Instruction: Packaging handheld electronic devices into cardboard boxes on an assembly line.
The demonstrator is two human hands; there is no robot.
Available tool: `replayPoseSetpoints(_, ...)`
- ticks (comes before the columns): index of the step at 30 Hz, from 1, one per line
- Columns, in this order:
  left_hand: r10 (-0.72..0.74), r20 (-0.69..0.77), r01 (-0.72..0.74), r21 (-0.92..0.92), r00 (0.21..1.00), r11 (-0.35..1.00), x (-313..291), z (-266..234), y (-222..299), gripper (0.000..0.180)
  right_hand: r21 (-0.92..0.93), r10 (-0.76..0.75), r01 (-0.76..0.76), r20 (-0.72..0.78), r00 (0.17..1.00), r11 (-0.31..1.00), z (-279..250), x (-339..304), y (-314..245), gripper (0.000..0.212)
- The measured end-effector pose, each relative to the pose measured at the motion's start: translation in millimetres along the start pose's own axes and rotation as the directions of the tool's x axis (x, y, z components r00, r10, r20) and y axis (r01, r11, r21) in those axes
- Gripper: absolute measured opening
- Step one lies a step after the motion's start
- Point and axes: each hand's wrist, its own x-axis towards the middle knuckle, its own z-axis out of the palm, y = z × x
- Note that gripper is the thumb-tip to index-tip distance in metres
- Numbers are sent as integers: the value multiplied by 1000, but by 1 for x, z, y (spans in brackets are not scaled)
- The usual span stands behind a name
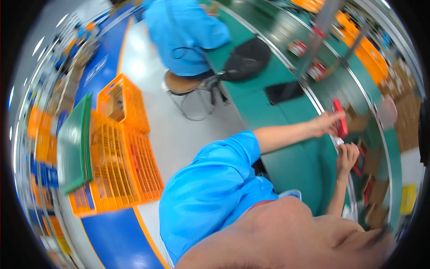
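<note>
My left hand reaches across the green worktop, its fingers closed around a flat red box-like item held upright at the edge of the line. Closer in, my right hand has its fingers bent together beside a small white scrap; what they grip, if anything, is too small to make out. Just past the right hand, another dark-and-red item lies by an open brown carton. A second carton stands beyond the left hand's red item.
A black tablet-like slab and a black bag lie on the green worktop. A co-worker in blue sits on a round stool. Orange crates stand behind me, with a green crate on top. Metal posts rise from the line.
</note>
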Motion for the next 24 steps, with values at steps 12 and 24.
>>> replayPoseSetpoints(12, -192, 363, 277, -199, 912, 940, -14, -33, 30, 60, -80, 908, -979, -364, 205, 189, -208, -175, 56, 25)
replayPoseSetpoints(24, -269, 366, 323, -95, 891, 942, -14, -29, 6, 60, -695, 912, -715, -338, 232, -75, -217, -253, 35, 16)
